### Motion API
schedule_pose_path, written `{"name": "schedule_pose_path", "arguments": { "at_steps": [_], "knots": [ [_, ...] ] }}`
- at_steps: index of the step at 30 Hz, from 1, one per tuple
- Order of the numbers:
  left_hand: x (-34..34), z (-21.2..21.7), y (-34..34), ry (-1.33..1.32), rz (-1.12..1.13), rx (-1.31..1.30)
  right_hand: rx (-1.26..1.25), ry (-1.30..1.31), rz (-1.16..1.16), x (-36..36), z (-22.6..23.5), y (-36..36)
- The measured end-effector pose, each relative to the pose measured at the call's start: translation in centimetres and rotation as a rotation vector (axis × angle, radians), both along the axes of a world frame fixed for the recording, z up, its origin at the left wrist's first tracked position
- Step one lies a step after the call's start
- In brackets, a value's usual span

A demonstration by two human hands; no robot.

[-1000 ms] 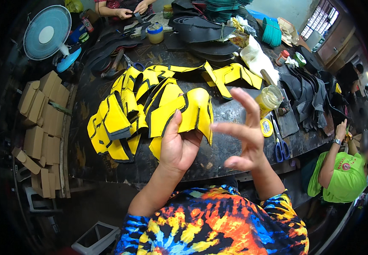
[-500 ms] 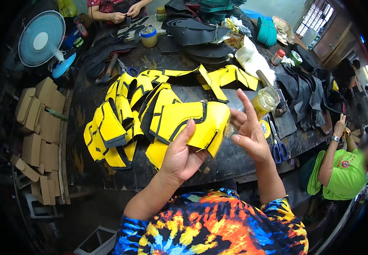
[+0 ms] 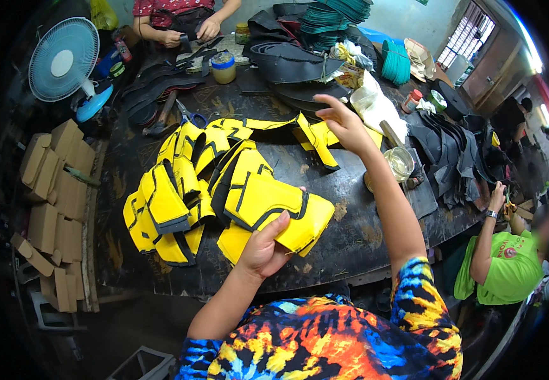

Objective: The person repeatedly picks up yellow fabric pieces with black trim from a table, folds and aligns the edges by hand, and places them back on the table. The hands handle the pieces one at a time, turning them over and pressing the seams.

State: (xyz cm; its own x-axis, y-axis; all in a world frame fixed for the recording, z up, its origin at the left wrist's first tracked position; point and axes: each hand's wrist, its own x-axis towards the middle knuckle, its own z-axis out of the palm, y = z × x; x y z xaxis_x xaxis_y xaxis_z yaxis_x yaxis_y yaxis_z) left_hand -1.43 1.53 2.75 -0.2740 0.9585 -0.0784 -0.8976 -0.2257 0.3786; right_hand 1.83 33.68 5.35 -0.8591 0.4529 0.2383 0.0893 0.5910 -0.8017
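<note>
Since the previous frame, the right hand point(image 3: 348, 130) moves away from the held yellow piece point(image 3: 284, 206) and reaches out over the desk point(image 3: 363, 237), while that piece now slants lower toward the right. The right hand is half open, fingers loosely bent, with nothing visible in its grasp; whether it touches the yellow strip point(image 3: 317, 149) just beside it, I cannot tell. The left hand point(image 3: 265, 249) is closed around the lower edge of the yellow piece, thumb on top, above the near part of the desk.

Left of the left hand lies a heap of black-edged yellow pieces point(image 3: 172, 201). The desktop is dark, worn and patched with brown scuffs. Beyond the heap are a hammer point(image 3: 164, 114) and scissors point(image 3: 189, 115); farther out from the hands stands a blue-rimmed jar point(image 3: 223, 68). Past the right hand are stacked dark sheets point(image 3: 293, 63) and a white cloth point(image 3: 378, 104); a glass jar point(image 3: 401, 163) stands beside the right forearm, with dark cut pieces point(image 3: 448, 149) farther right.

Well left of both hands are a fan point(image 3: 63, 63) and cardboard boxes point(image 3: 46, 218). Across the desk, a co-worker's hands point(image 3: 208, 29) hold a dark strip. Far right of the hands, a person in a green shirt point(image 3: 509, 269) sits below a barred window point(image 3: 466, 37).
</note>
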Motion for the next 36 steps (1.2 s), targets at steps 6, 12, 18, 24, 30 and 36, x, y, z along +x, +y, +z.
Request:
{"name": "schedule_pose_path", "arguments": {
  "at_steps": [6, 12, 18, 24, 30, 36],
  "knots": [
    [-1.0, 0.1, -1.8, 0.005, 0.043, 0.020, 0.110, -0.169, -0.053, -4.9, -1.9, 5.1],
    [-1.0, 0.6, -1.3, 0.045, 0.035, 0.038, 0.066, -0.144, -0.237, -6.5, -3.1, 8.0],
    [-2.2, 3.1, 0.7, 0.143, 0.115, 0.002, 0.188, -0.186, -0.382, -4.7, -1.1, 4.1],
    [-8.7, 6.6, 7.0, 0.121, 0.151, 0.210, -0.986, 0.310, 0.202, 1.6, -0.5, -5.1],
    [-13.6, 4.7, 15.6, -0.037, 0.242, 0.100, -1.130, 0.660, 0.067, 1.9, -1.3, -4.4],
    [-21.3, 1.4, 17.8, 0.024, 0.514, -0.134, -0.738, 0.526, -0.305, -1.0, -2.3, 1.2]
  ]
}}
